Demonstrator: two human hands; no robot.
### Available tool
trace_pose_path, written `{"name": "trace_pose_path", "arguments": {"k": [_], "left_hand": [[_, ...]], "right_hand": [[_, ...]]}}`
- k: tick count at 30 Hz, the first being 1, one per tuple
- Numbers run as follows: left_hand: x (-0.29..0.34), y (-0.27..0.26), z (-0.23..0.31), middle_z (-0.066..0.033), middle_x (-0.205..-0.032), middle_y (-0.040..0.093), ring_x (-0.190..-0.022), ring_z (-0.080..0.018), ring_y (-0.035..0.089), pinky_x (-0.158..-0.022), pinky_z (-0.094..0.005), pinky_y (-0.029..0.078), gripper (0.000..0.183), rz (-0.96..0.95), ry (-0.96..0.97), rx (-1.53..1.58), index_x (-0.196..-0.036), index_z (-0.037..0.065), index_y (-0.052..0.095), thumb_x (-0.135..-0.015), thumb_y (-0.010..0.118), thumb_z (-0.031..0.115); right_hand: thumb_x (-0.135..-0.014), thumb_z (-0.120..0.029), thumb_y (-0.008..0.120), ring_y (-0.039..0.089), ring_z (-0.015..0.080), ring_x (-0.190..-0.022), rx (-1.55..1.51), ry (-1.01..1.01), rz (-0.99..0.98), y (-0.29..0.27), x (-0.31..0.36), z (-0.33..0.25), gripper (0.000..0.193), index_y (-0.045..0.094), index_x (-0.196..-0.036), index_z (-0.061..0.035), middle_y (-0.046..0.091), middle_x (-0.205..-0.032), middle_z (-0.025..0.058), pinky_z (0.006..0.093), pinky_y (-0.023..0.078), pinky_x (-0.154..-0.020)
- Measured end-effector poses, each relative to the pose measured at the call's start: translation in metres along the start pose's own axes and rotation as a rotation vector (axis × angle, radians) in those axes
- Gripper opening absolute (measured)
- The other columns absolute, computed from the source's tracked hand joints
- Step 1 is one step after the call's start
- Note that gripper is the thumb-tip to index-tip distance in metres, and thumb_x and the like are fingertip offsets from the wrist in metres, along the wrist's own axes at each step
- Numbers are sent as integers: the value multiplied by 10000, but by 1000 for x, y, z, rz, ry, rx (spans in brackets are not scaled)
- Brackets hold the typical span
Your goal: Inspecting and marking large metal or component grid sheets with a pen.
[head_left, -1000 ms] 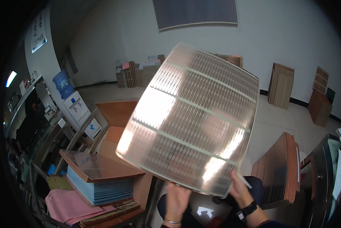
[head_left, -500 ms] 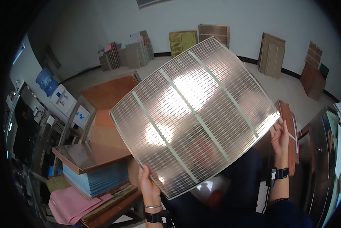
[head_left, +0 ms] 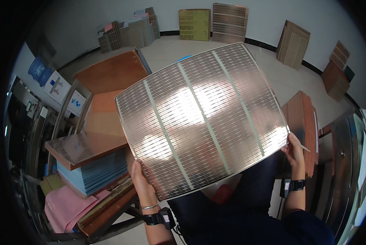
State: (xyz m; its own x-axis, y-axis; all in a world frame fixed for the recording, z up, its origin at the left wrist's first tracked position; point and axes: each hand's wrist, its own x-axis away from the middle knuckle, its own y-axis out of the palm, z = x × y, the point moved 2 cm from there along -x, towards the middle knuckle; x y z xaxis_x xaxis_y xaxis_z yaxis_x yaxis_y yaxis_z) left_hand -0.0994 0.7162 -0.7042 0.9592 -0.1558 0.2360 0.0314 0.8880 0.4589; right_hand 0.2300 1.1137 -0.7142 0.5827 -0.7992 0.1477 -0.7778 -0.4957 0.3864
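Observation:
Over my lap I hold up a large, thin, copper-coloured circuit board panel (head_left: 232, 134), tilted, with fine rows of marks and three pale green strips. Bright light glares off its shiny face. My left hand (head_left: 142, 179) grips the panel's lower left edge, the thumb lying along its rim. At the lower right corner, my right hand (head_left: 294, 150) closes on the edge. A thin, pale, pointed stick (head_left: 303, 148) juts out from between the right fingers; its other end is hidden. Both wrists wear black straps with small devices.
To the left, blue sheets (head_left: 91, 173) are stacked under a brown board (head_left: 85, 147), beside a pink sheet (head_left: 66, 206). Brown boards (head_left: 299, 114) stand close on the right, next to a dark cabinet (head_left: 340, 163). More panels (head_left: 230, 24) lean against the far wall.
The panel has turned slightly counterclockwise, its right side rising relative to the surroundings less than its left. Both hands have shifted left with it and kept their hold; the view has tilted down.

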Motion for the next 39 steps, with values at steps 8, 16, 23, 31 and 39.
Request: {"name": "trace_pose_path", "arguments": {"k": [8,16,23,31,39], "left_hand": [[8,-6,6,-65,-992,641,-869,-134,604,-769,-262,482,265,-13,86,-57,-1044,3,608,-967,484,223],[7,-16,3,-49,-934,654,-824,-113,599,-742,-247,475,226,3,92,-68,-980,18,628,-959,499,202],[1,-32,5,-31,-883,653,-772,-88,581,-705,-221,461,157,-14,115,-152,-920,36,630,-935,543,166],[-3,-31,5,-31,-911,648,-810,-94,572,-746,-236,448,174,-35,126,-172,-962,25,622,-936,542,178],[12,-12,14,-31,-963,629,-854,-106,559,-799,-256,430,201,-2,166,-230,-1005,26,610,-943,526,198]], "right_hand": [[-967,-233,450,666,135,-689,18,125,33,-8,9,19,267,561,-1050,-5,654,-878,93,222,576,-567],[-961,-232,467,669,144,-704,32,207,27,-12,14,28,278,565,-1083,-2,659,-908,101,231,576,-579],[-936,-241,534,595,91,-742,376,243,19,-1,14,22,255,612,-1010,-9,631,-828,28,205,503,-624],[-875,-91,563,674,272,-844,1288,-431,141,18,-18,-5,179,637,-1017,-10,674,-881,194,325,499,-722],[-921,-214,551,645,212,-907,805,-402,-52,54,-78,-30,371,528,-1226,-5,660,-989,170,288,493,-763]]}}
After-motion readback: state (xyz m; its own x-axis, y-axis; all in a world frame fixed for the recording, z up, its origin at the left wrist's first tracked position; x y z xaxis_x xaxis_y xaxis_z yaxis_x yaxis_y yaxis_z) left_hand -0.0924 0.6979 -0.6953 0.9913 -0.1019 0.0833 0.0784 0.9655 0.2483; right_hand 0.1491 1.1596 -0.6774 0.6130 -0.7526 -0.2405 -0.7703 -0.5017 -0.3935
